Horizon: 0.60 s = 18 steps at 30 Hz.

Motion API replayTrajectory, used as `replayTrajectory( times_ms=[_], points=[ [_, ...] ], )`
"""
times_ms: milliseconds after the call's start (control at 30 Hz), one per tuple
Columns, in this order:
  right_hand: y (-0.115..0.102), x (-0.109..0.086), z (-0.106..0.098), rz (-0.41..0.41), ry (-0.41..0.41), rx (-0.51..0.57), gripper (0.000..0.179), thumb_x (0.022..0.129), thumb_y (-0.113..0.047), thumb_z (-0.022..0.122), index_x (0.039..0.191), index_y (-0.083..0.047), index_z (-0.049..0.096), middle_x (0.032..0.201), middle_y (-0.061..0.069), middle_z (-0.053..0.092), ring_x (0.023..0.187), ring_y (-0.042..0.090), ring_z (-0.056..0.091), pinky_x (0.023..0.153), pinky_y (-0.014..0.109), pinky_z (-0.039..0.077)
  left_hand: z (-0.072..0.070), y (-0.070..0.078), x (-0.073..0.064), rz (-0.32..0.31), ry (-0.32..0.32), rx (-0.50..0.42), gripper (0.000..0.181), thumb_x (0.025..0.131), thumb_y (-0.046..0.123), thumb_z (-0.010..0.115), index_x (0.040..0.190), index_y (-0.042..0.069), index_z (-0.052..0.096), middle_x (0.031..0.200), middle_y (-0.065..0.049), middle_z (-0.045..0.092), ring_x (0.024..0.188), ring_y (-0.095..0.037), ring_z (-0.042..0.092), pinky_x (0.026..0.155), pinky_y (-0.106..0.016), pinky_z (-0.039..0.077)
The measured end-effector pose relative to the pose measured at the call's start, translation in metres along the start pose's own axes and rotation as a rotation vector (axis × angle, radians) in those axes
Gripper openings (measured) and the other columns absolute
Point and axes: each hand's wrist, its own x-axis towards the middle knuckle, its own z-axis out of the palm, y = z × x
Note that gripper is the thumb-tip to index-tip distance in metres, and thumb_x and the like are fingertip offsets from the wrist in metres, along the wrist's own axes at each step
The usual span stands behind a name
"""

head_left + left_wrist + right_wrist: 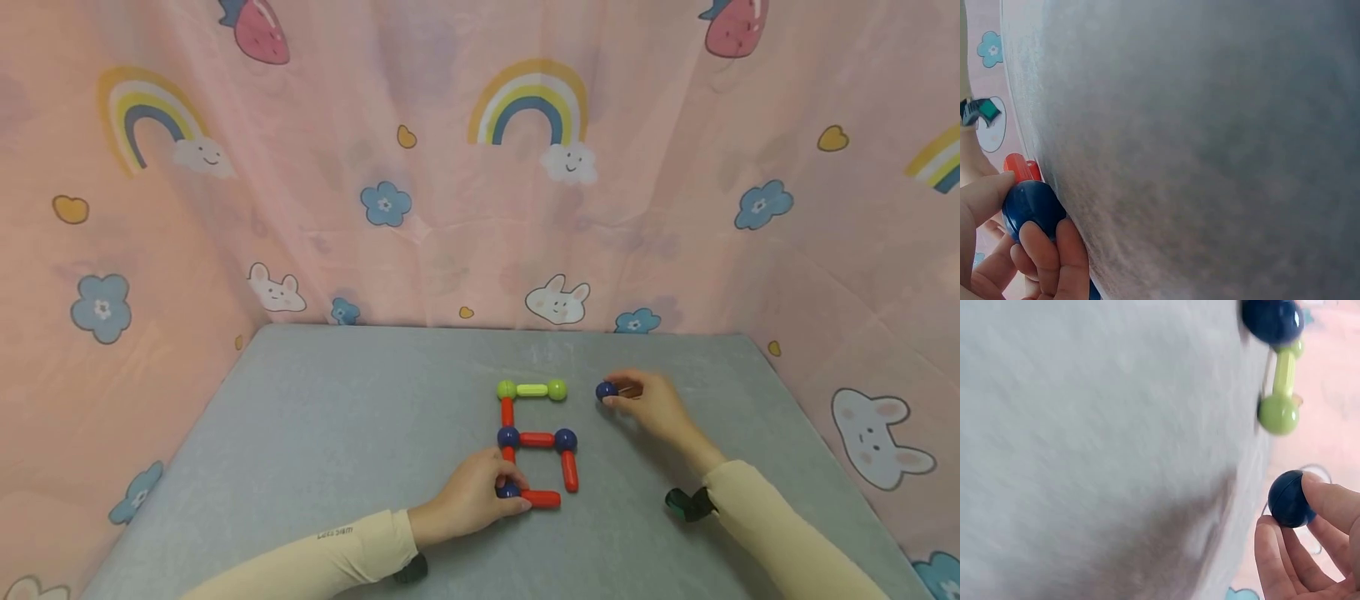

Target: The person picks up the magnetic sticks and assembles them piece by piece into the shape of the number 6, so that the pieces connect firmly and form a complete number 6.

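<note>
On the grey table lies a figure of balls and rods. Its top is a green rod [532, 390] between two green balls; red rods [537, 439] and blue balls [566, 440] form the lower part. My left hand [474, 493] grips the lower left blue ball [1034, 206], which touches a red rod [543, 499]. Another red rod [571, 472] hangs down from the right blue ball, its lower end apart from the bottom rod. To the right of the green balls, my right hand [651, 406] pinches a loose blue ball [1290, 499] between thumb and fingers.
A grey cloth-covered table [337, 417] spreads around the figure. Behind and beside it hangs a pink curtain [450, 250] with rainbows, rabbits and flowers. Dark wrist devices [690, 504] are strapped at both sleeves.
</note>
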Motion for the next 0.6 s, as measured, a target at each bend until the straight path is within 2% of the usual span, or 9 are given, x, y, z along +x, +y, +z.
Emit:
replayTrajectory(
  times_ms=[133,233,367,600],
  points=[
    [-0.004,-0.017,0.004,-0.031,0.003,0.012,0.035,0.090,-0.022,0.073,0.121,-0.007,0.067,0.118,0.016,0.070,0.101,0.029,0.068,0.084,0.044,0.058,0.000,0.000,0.000,-0.003,-0.003,0.003,0.019,0.082,0.032,0.082,0.096,0.020,0.077,0.079,0.008,0.053,0.070,-0.001,0.043,0.060,-0.015,0.034],
    [-0.008,-0.030,0.008,-0.020,-0.005,0.030,0.034,0.089,-0.023,0.074,0.120,-0.009,0.068,0.118,0.015,0.071,0.101,0.028,0.068,0.085,0.044,0.058,0.000,0.001,-0.001,-0.008,-0.004,0.002,0.019,0.082,0.032,0.082,0.095,0.020,0.077,0.080,0.009,0.053,0.070,-0.001,0.043,0.060,-0.015,0.034],
    [-0.013,-0.048,0.013,0.037,-0.041,0.058,0.036,0.088,-0.027,0.075,0.119,-0.011,0.067,0.118,0.013,0.071,0.100,0.023,0.069,0.084,0.039,0.058,0.000,0.001,-0.001,-0.005,-0.001,0.006,0.019,0.082,0.032,0.082,0.095,0.020,0.078,0.080,0.009,0.053,0.069,-0.001,0.042,0.060,-0.015,0.034],
    [-0.022,-0.073,0.026,0.162,-0.098,0.133,0.038,0.082,-0.028,0.081,0.114,-0.011,0.068,0.107,0.008,0.073,0.088,0.013,0.068,0.071,0.022,0.054,0.000,0.000,-0.001,0.000,0.003,-0.007,0.019,0.081,0.031,0.082,0.095,0.019,0.078,0.080,0.008,0.054,0.069,-0.001,0.042,0.060,-0.015,0.033]
  ],
)
